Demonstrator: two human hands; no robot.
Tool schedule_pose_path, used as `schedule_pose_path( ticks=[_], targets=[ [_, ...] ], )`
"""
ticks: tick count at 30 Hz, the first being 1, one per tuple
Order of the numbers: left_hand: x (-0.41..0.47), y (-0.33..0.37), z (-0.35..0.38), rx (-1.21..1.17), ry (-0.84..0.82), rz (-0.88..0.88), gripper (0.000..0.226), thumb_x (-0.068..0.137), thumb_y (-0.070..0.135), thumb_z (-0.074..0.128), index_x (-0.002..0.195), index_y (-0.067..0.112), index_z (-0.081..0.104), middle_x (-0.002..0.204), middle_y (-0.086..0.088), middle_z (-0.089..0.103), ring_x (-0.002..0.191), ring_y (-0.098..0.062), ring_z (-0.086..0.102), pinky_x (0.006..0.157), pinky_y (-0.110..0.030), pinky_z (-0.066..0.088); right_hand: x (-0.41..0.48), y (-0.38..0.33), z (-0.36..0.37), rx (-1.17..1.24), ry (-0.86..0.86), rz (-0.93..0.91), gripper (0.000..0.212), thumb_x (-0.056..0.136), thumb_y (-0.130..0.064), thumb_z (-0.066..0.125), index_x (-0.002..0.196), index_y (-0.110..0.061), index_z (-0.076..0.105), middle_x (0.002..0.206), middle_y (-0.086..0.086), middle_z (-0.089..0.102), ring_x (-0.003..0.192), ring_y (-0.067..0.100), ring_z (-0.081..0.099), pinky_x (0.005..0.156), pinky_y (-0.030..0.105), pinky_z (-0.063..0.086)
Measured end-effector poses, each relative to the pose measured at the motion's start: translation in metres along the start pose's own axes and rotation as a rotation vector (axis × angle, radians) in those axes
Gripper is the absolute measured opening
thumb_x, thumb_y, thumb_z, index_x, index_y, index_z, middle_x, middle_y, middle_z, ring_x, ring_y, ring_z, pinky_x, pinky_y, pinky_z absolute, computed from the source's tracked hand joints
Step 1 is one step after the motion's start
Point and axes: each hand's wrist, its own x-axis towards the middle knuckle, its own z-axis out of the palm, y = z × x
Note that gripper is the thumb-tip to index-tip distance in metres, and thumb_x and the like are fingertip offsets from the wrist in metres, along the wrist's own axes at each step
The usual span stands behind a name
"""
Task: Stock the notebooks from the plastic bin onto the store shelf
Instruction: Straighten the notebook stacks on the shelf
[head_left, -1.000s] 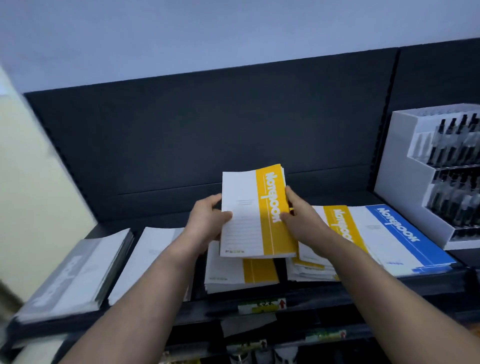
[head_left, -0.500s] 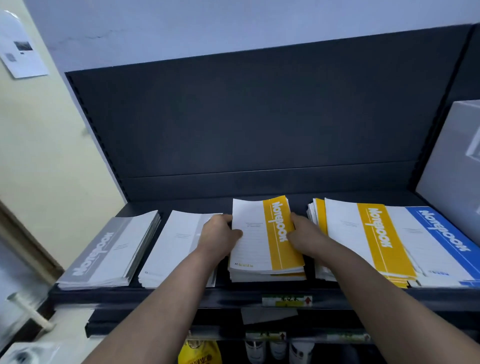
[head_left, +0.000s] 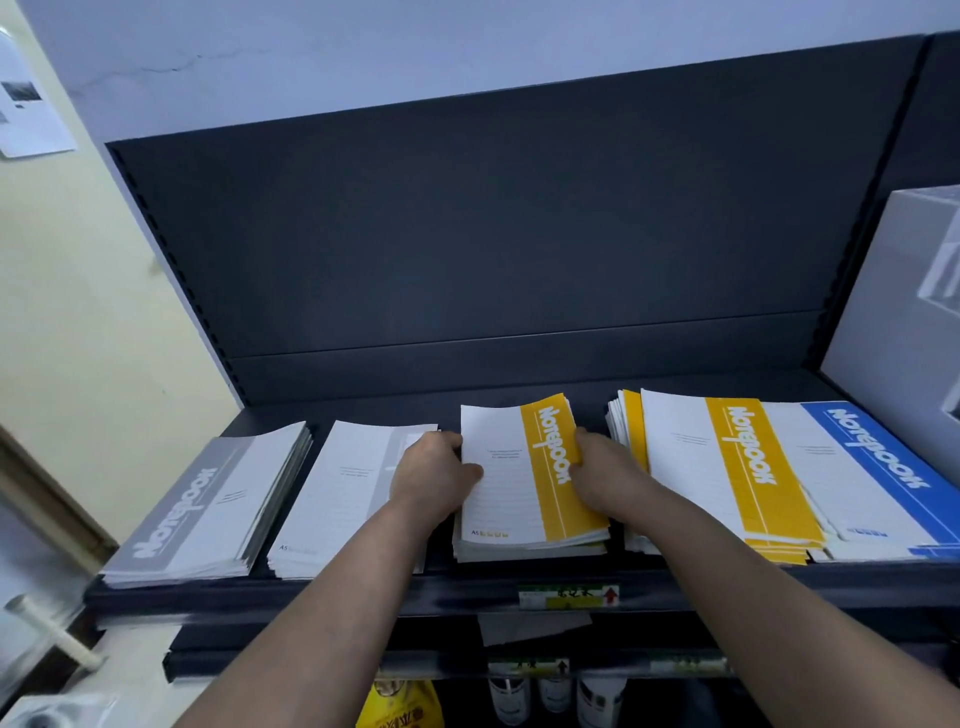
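Note:
A stack of white notebooks with a yellow band (head_left: 524, 478) lies in the middle of the dark shelf (head_left: 363, 595). My left hand (head_left: 434, 480) grips its left edge, thumb on the top cover. My right hand (head_left: 597, 475) grips its right edge over the yellow band. To the left lie a white stack (head_left: 343, 493) and a grey-banded stack (head_left: 208, 509). To the right lie a larger yellow-banded stack (head_left: 727, 467) and a blue-banded stack (head_left: 872, 478). The plastic bin is out of view.
A white display box (head_left: 898, 322) stands on the shelf at the far right. The dark back panel (head_left: 493, 249) rises behind the stacks. Below the shelf edge are price tags (head_left: 569, 596), bottles (head_left: 550, 696) and a yellow bag (head_left: 400, 706). A cream wall (head_left: 78, 312) is at the left.
The yellow-banded notebooks in both hands came down from above the shelf onto the middle stack. Both hands still hold their edges. The view shifted left and closer.

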Motion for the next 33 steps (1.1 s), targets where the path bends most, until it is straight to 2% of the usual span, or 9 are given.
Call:
schedule_pose_path(
  ticks=[6,14,18,21,25,27,29,31,33],
  targets=[
    [0.002,-0.002,0.005,0.05,-0.009,0.003,0.017,0.081,0.012,0.057,0.091,0.015,0.071,0.084,0.003,0.068,0.082,-0.018,0.062,0.059,-0.025,0.045,-0.006,0.001,0.005,-0.112,0.041,-0.034,0.027,0.096,-0.014,0.047,0.121,-0.012,0.058,0.12,0.007,0.061,0.108,0.024,0.058,0.088,0.031,0.047],
    [0.005,-0.002,0.006,0.13,-0.02,-0.008,0.021,0.082,0.012,0.053,0.097,0.013,0.068,0.092,0.001,0.066,0.089,-0.022,0.061,0.072,-0.032,0.051,-0.007,0.001,0.008,-0.084,0.029,-0.034,0.028,0.096,-0.014,0.049,0.122,-0.013,0.058,0.12,0.007,0.061,0.107,0.022,0.058,0.088,0.03,0.049],
    [-0.001,0.016,0.004,0.206,0.078,-0.009,0.035,0.087,0.016,0.055,0.122,0.016,0.057,0.122,-0.005,0.052,0.113,-0.027,0.051,0.081,-0.035,0.045,-0.012,0.002,-0.005,-0.043,0.105,-0.099,0.03,0.095,-0.012,0.049,0.124,-0.014,0.058,0.121,0.006,0.058,0.112,0.024,0.056,0.089,0.03,0.047],
    [-0.005,0.047,0.006,0.104,0.169,0.125,0.044,0.093,0.022,0.056,0.137,0.019,0.051,0.134,-0.003,0.053,0.12,-0.023,0.051,0.092,-0.036,0.046,-0.018,0.014,-0.026,-0.025,0.23,-0.139,0.036,0.094,-0.009,0.048,0.129,-0.014,0.056,0.131,0.005,0.054,0.123,0.025,0.049,0.097,0.032,0.043],
    [-0.013,0.091,0.028,-0.063,-0.018,0.211,0.031,0.093,0.022,0.059,0.123,0.017,0.062,0.119,0.0,0.064,0.108,-0.019,0.061,0.092,-0.036,0.052,-0.026,0.055,-0.05,-0.143,0.296,-0.047,0.048,0.093,-0.012,0.049,0.14,-0.022,0.046,0.144,0.001,0.046,0.132,0.023,0.041,0.102,0.035,0.043],
    [-0.016,0.107,0.043,-0.058,-0.135,0.205,0.006,0.092,0.019,0.06,0.093,0.018,0.066,0.103,-0.003,0.064,0.1,-0.022,0.061,0.087,-0.035,0.053,-0.032,0.076,-0.058,-0.173,0.281,0.016,0.048,0.093,-0.016,0.051,0.14,-0.024,0.046,0.144,0.0,0.045,0.133,0.022,0.04,0.103,0.034,0.042],
    [-0.014,0.114,0.058,-0.022,-0.211,0.192,0.031,0.091,0.016,0.059,0.064,0.022,0.047,0.081,-0.003,0.055,0.077,-0.02,0.056,0.072,-0.029,0.048,-0.039,0.091,-0.061,-0.199,0.256,0.084,0.048,0.094,-0.023,0.052,0.141,-0.026,0.044,0.147,0.002,0.042,0.136,0.023,0.035,0.105,0.035,0.038],
    [-0.011,0.118,0.072,-0.006,-0.251,0.155,0.035,0.089,0.014,0.059,0.059,0.016,0.042,0.065,-0.001,0.045,0.062,-0.017,0.045,0.058,-0.025,0.036,-0.046,0.105,-0.061,-0.222,0.226,0.171,0.053,0.093,-0.034,0.053,0.143,-0.028,0.038,0.152,0.005,0.032,0.142,0.03,0.024,0.108,0.04,0.033],
    [-0.009,0.122,0.081,-0.015,-0.281,0.11,0.024,0.089,0.013,0.058,0.067,0.011,0.05,0.065,-0.001,0.047,0.064,-0.018,0.047,0.056,-0.024,0.034,-0.049,0.114,-0.062,-0.213,0.189,0.24,0.058,0.09,-0.043,0.056,0.142,-0.025,0.036,0.149,0.011,0.032,0.139,0.036,0.026,0.107,0.043,0.034]
  ],
)
